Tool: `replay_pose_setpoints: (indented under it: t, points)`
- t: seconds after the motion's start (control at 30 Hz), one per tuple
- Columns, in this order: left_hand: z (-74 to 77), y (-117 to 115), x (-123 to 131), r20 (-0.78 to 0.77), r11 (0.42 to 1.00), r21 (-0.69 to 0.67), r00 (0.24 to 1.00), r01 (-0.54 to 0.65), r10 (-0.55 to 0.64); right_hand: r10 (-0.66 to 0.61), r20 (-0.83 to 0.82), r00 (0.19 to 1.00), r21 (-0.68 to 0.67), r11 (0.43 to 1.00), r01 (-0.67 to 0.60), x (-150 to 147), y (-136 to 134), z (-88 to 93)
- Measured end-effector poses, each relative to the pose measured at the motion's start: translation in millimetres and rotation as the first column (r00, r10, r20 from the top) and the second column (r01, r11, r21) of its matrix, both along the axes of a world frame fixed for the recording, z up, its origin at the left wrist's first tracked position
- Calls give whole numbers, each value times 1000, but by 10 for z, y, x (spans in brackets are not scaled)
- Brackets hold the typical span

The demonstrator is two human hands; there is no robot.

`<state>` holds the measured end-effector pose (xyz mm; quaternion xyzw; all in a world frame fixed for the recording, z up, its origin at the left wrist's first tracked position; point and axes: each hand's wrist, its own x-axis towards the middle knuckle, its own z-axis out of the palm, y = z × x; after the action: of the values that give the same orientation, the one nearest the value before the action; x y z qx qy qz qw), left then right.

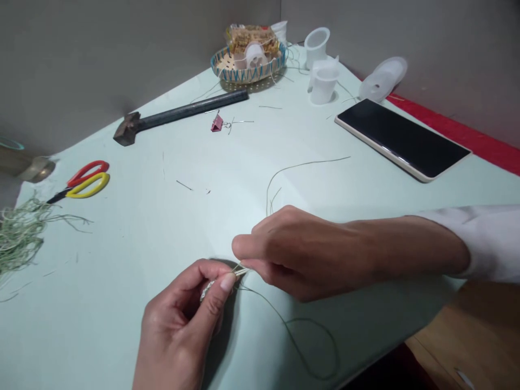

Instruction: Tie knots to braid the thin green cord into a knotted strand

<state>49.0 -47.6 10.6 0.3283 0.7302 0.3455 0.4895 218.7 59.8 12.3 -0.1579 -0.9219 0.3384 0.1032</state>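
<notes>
Between the thumb and fingers of my left hand [184,319] is a small braided piece of pale grass strands [206,289], mostly covered by the fingers. My right hand [292,254] is closed in a pinch on the pale strands [242,271] that come out of the braid, just right of my left thumb. A long thin green strand [273,307] runs from the braid and loops over the table at the lower right. Another strand [303,164] curves out beyond my right hand. What lies inside the right fingers is partly hidden.
Red-and-yellow scissors [87,180] lie beside a heap of grass strands [18,235] at left. Farther back are a hammer [182,114], a pink binder clip [217,123], a woven basket [219,67] and white plastic cups [324,84]. A phone [400,135] rests at right.
</notes>
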Motion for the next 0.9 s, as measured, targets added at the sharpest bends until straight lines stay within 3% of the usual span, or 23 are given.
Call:
replay_pose_setpoints:
  t: [0.3, 0.57, 0.67, 0.73, 0.8, 0.9]
  points:
    - [57, 22, 28, 29, 999, 34, 999, -18, 18, -119, -118, 986, -91, 990, 109, 13, -32, -48]
    - [33, 125, 69, 23, 983, 135, 992, -124, 122, -126, -44, 991, -127, 985, 120, 5, -18, -76]
    - [25, 128, 54, 44, 977, 138, 987, -161, 156, -162, -72, 984, 36, 986, 164, 23, 17, -36]
    - [12, 106, 32, 75, 979, 107, 984, -172, 164, -216, -89, 972, 200, 953, 230, 49, 27, 33]
    - [-3, 72, 8, 110, 984, 68, 981, -166, 158, -233, -76, 969, 249, 937, 245, 75, 4, 113]
    - [-20, 23, -24, 138, 988, 39, 980, -147, 140, -154, -36, 987, 63, 986, 156, 80, -102, 176]
